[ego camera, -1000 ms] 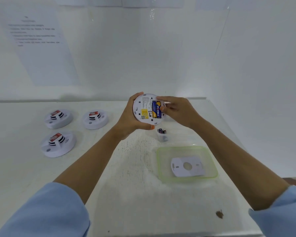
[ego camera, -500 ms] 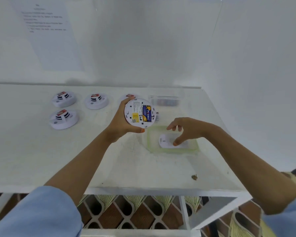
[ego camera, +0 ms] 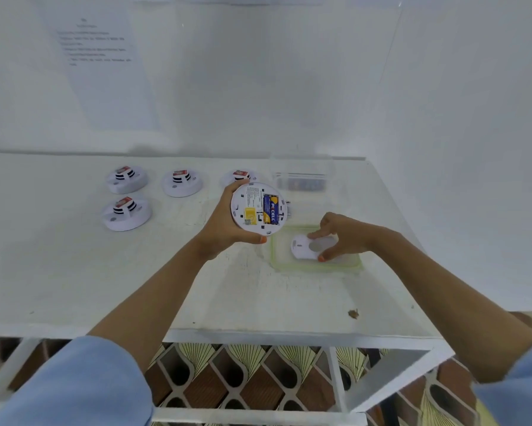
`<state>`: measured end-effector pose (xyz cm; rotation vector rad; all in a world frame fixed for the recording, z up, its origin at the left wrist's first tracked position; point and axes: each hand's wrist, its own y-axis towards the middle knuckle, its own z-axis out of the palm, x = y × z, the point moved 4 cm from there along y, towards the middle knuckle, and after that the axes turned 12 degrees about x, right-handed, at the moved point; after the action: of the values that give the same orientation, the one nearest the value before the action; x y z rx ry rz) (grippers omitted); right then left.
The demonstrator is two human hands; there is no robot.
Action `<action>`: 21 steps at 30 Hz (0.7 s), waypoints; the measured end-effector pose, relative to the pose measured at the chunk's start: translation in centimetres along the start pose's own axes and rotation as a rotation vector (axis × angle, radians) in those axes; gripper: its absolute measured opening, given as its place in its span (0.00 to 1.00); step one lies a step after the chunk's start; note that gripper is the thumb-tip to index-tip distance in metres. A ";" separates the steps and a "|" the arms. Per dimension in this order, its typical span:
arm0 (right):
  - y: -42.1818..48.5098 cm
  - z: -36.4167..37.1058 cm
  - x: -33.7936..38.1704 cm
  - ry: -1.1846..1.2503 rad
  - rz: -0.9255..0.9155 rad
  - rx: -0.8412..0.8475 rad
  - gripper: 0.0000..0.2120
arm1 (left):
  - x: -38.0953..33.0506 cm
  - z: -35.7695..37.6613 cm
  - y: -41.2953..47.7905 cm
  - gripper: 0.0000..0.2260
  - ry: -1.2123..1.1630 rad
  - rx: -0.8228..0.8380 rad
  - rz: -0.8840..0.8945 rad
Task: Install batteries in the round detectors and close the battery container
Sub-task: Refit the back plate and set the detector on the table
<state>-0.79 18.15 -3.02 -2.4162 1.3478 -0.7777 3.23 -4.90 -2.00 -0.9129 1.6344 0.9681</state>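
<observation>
My left hand (ego camera: 224,222) grips a round white detector (ego camera: 252,210) above the table, its back facing me, with a blue and yellow battery (ego camera: 271,209) seated in its compartment. My right hand (ego camera: 341,235) pinches the white detector cover plate (ego camera: 301,249), which has a round hole and lies on the green-rimmed container lid (ego camera: 315,265). Behind it stands the clear battery container (ego camera: 301,178), open at the top, with several batteries blurred inside.
Several more white detectors sit face up on the white table (ego camera: 74,272): two at the back left (ego camera: 126,179) (ego camera: 181,182), one nearer (ego camera: 126,213), one partly hidden behind the held detector (ego camera: 240,176). A small brown speck (ego camera: 353,313) lies near the front edge. Walls close the back and right.
My right hand left the battery in the detector, dropped to the green-rimmed lid and closed its fingers on the white cover plate. The view pulled back and tilted down.
</observation>
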 end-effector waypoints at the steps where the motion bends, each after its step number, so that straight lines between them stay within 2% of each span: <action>1: 0.1 0.0 0.0 -0.003 0.002 -0.008 0.29 | 0.0 0.0 0.0 0.44 0.016 0.003 -0.002; 7: 0.3 -0.4 0.2 -0.047 0.024 -0.083 0.34 | -0.1 -0.1 0.2 0.46 0.067 0.016 -0.017; 12: 0.4 -0.7 0.8 -0.105 0.014 -0.098 0.30 | -0.3 -0.1 0.6 0.45 0.064 0.021 -0.019; 17: -2.6 -5.1 1.1 0.037 -0.054 -0.353 0.27 | -0.5 -0.4 1.0 0.46 0.035 0.030 -0.001; 19: -3.9 -7.0 2.2 0.101 -0.123 -0.465 0.26 | -0.7 -0.3 1.4 0.46 0.026 0.040 0.013; 21: -4.4 -8.0 4.3 0.111 -0.207 -0.505 0.27 | -1.0 -0.2 1.9 0.45 0.010 0.056 0.021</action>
<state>-0.50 17.07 7.01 -2.9809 1.4987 -0.6922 1.70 -4.19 -0.68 -0.8655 1.6738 0.9289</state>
